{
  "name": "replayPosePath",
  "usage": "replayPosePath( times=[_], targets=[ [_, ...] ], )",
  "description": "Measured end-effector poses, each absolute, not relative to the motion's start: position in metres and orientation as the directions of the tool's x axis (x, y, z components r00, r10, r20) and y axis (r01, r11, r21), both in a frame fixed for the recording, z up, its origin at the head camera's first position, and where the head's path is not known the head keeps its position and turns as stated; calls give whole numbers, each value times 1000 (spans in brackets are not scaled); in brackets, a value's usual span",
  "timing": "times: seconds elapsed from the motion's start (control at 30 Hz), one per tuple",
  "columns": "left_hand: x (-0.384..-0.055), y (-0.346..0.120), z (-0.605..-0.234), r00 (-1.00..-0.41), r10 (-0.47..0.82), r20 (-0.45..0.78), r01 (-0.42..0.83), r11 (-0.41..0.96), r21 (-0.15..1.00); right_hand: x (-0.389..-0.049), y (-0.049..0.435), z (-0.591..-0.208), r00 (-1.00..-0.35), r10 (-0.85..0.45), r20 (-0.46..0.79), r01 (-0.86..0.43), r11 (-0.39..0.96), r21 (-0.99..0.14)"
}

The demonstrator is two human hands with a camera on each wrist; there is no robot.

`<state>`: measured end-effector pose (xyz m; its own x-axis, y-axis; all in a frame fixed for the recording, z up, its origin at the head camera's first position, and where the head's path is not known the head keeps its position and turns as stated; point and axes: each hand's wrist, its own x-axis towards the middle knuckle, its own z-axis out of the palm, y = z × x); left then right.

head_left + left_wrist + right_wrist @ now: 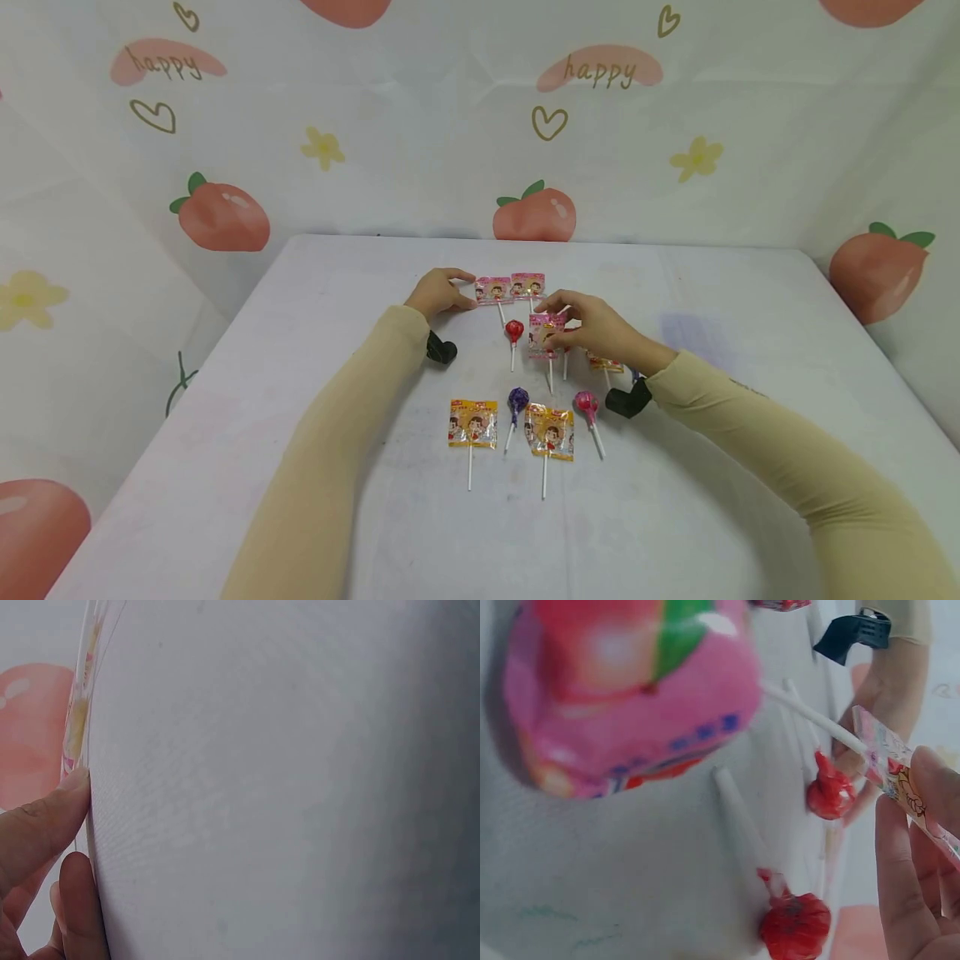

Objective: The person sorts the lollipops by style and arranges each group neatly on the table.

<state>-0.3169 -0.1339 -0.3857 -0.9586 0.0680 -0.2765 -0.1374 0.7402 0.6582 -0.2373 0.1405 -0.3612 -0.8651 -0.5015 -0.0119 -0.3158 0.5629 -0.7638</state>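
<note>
My right hand (592, 323) pinches a lollipop in a flat pink packet (542, 337) between thumb and fingers, its white stick pointing down toward the near side. In the right wrist view, the thumb lies over the pink packet (900, 780). At the far side, my left hand (441, 292) has thumb and forefinger extended and apart, tips right at the left edge of another pink-packet lollipop (492, 290). A third pink-packet lollipop (528, 285) lies just right of that one. Closer in lies a red ball lollipop (513, 331); a second red one (795, 928) is partly hidden behind the right hand.
Two yellow-packet lollipops (472, 425) lie nearer, with a purple ball lollipop (517, 400) and a pink one (587, 404) close by. Another orange-yellow packet (604, 363) is partly covered by the right wrist. A patterned cloth (442, 125) hangs behind the white table (480, 550).
</note>
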Motion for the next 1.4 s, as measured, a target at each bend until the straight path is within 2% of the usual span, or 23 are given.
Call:
replayPosePath(
  times=[0.2,0.47,0.73,0.97,1.2,1.4],
  targets=[
    [-318,-133,-386,-957,63,-283,-148,735,661,-243,145,-346,-864,-497,76,-357,501,-789],
    [-318,-135,-386,-954,69,-291,-147,739,657,-264,151,-321,-921,-382,83,-256,428,-867],
    [-319,-136,-386,-956,81,-282,-131,741,658,-296,150,-314,-956,-284,78,-144,222,-964],
    [-321,-135,-388,-953,88,-290,-140,722,678,-323,153,-327,-977,-208,44,-93,230,-969],
    [-321,-136,-390,-955,91,-281,-128,732,670,-342,155,-350,-978,-186,-94,39,279,-959],
    [-322,-136,-391,-956,90,-278,-125,735,666,-348,158,-363,-956,-219,-194,104,367,-924]
  ],
)
